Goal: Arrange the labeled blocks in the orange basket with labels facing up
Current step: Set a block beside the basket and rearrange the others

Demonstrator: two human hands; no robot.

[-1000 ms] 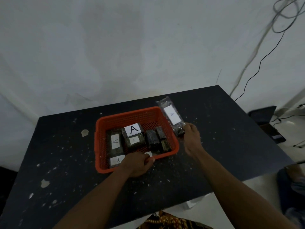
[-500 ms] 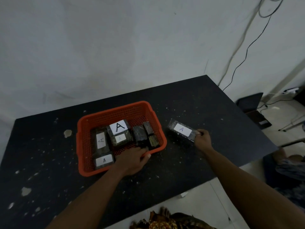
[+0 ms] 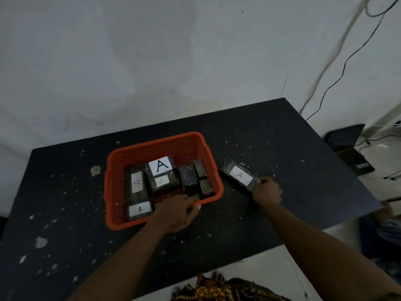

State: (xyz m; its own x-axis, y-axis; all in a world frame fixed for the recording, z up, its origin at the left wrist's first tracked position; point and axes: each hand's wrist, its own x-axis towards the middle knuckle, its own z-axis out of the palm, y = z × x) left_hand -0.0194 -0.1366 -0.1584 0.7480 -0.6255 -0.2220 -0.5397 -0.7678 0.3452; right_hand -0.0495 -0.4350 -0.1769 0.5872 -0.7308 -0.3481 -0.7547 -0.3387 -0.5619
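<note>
While the dark table (image 3: 65, 213) lay speckled with pale chips, the orange basket (image 3: 112, 192) sat on it left of centre, its mesh walls upright. Along the basket's left side one block (image 3: 136, 181) lay lengthwise with its white "A" label up, and at the near left corner a second block (image 3: 139, 209) lay crosswise, label also up. Toward the middle a block with a large "A" label (image 3: 160, 165) rested at the far end, touching a block with a faint small label (image 3: 162, 181) just in front of it. Right of those, two dark blocks (image 3: 187, 177) showed no label on their upper faces; one (image 3: 204, 181) leaned against the basket's right wall. The left hand (image 3: 175, 213) gripped the basket's near rim, fingers curled over the edge into the basket and the thumb outside it. Just beside the basket's right wall, outside it, a wrapped block (image 3: 238, 175) lay on the table with its "A" label up, set at a slant. The right hand (image 3: 267, 192) was closed on that block's near end, fingers pinching it; whether the block was fully resting or partly lifted could not be told. A black cable (image 3: 347, 59) ran down the white wall (image 3: 130, 61) at the far right.
</note>
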